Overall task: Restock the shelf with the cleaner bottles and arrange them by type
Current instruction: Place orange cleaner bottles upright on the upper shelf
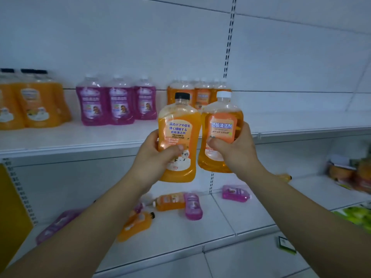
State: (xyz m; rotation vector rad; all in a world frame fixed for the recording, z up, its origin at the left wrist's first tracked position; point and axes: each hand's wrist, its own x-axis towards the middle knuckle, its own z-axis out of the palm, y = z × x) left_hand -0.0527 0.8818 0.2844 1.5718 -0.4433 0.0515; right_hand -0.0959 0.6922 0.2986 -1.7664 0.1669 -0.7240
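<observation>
My left hand (154, 155) grips an orange cleaner bottle with a black cap (178, 125), held upright in front of the upper shelf (120, 137). Right beside it, my right hand (234, 149) grips a clearer orange bottle with a white cap (222, 115). On the upper shelf stand three groups: opaque orange black-capped bottles (34, 103) at the left, three purple bottles (118, 101) in the middle, and clear orange white-capped bottles (200, 93) behind the held ones. Loose on the lower shelf (230, 221) lie orange bottles (170, 201) and purple bottles (193, 205).
More bottles lie flat on the lower shelf: a purple one (235, 192) at the back, an orange one (134, 225) and a purple one (58, 223) at the left. Other packaged goods (353, 173) sit at the far right. A yellow panel (12, 213) borders the left.
</observation>
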